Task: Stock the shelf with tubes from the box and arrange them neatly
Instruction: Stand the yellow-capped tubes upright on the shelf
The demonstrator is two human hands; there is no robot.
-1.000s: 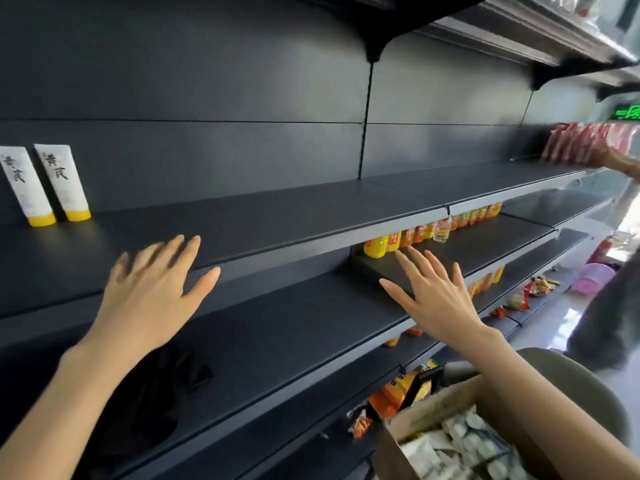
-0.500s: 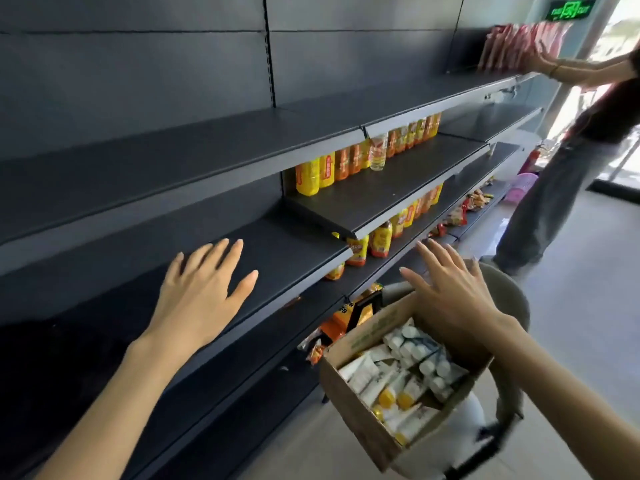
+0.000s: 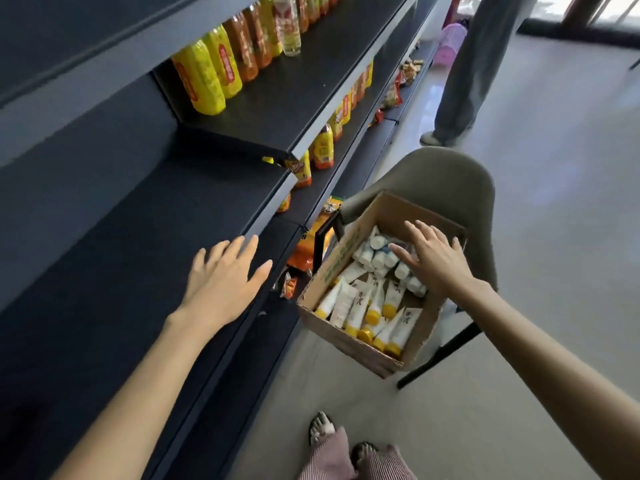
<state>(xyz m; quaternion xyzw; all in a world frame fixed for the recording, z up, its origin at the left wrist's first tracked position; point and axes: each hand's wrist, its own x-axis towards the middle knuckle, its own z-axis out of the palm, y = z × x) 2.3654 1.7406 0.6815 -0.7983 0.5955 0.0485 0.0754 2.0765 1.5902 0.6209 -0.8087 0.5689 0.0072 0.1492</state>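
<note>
A cardboard box (image 3: 349,258) sits on a grey chair, holding several white tubes (image 3: 360,306) with yellow caps and some white-capped ones at its far end. My right hand (image 3: 433,258) hovers over the box's far end with fingers spread and holds nothing. Whether it touches the tubes I cannot tell. My left hand (image 3: 225,282) is open with fingers straight, above the front edge of the dark shelf (image 3: 138,237), left of the box. The stretch of shelf under it carries nothing.
The grey chair (image 3: 446,178) carries the box. Yellow and orange bottles (image 3: 221,67) stand on the shelf board to the upper right, snack packs (image 3: 304,251) lie on lower boards. Another person's legs (image 3: 464,81) stand further along the aisle. My feet (image 3: 346,445) are below.
The view has swung down from the upper shelf to the box. My right hand has moved over the tubes in the box. My left hand stays open by the shelf edge.
</note>
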